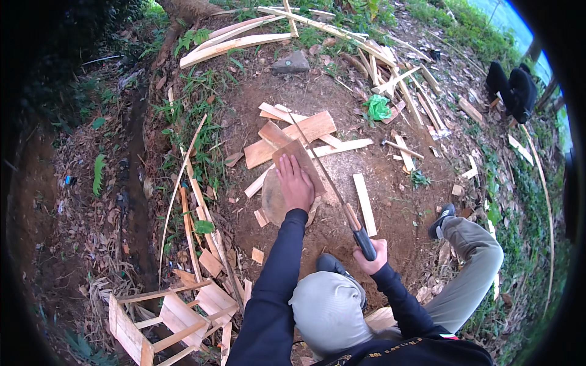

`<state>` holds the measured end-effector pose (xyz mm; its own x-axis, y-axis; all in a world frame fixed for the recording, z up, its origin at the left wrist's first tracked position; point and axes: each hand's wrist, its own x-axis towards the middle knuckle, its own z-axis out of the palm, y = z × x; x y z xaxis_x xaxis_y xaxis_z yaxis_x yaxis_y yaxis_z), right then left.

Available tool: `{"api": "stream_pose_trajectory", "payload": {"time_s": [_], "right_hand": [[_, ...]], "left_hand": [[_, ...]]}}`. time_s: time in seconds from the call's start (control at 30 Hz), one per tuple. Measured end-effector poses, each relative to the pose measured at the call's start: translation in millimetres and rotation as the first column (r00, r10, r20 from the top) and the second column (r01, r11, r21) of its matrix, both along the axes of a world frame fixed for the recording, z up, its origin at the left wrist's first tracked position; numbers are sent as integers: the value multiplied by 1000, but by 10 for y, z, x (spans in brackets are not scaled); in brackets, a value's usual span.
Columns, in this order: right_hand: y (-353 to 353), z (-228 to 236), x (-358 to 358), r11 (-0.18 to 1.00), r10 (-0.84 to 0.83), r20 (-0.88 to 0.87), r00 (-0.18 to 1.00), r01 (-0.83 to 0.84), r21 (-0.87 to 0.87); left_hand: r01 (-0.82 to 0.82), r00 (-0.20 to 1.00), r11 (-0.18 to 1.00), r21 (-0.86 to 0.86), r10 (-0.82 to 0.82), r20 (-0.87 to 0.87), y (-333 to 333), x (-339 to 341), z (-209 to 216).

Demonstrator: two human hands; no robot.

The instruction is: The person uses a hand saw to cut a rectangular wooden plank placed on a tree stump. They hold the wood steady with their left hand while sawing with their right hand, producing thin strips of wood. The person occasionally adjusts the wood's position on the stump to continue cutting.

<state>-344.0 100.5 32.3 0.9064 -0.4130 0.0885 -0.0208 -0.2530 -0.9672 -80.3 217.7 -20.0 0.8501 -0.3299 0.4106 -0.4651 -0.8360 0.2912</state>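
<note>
My left hand (295,184) lies flat on a brown wooden board (310,166), fingers stretched out, pressing it against a round tree stump (273,198). My right hand (371,258) is closed round the dark grip of a long machete (331,183). Its thin blade, seen nearly edge-on, slants up and left past the board's right side; I cannot tell whether it touches the wood. Beyond the board, several pale planks (314,127) lie crossed over one another. A narrow wooden strip (364,204) rests on the ground just right of the machete.
A hammer (401,148) lies to the right among short wood pieces. Long wooden slats (244,44) are heaped at the far side, near a green plastic bag (378,107). A wooden frame (174,323) stands at the lower left. Dark clothing or a bag (519,91) sits far right.
</note>
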Motion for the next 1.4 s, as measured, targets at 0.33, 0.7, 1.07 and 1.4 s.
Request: {"api": "stream_pose_trajectory", "payload": {"time_s": [0.33,0.7,1.07,1.4], "right_hand": [[101,-76,48,1000,7,9,1000,-7,15],[145,-53,66,1000,13,16,1000,-13,-16],[231,-61,-24,1000,-20,30,999,21,-15],[299,-16,43,999,-7,-23,1000,6,-37]], "left_hand": [[-4,999,999,-43,5,39,8,-10,12],[-4,1000,999,-37,4,-6,6,-25,38],[-9,1000,999,-41,9,-13,2,-16,49],[7,1000,998,-61,-7,-6,22,28,7]]}}
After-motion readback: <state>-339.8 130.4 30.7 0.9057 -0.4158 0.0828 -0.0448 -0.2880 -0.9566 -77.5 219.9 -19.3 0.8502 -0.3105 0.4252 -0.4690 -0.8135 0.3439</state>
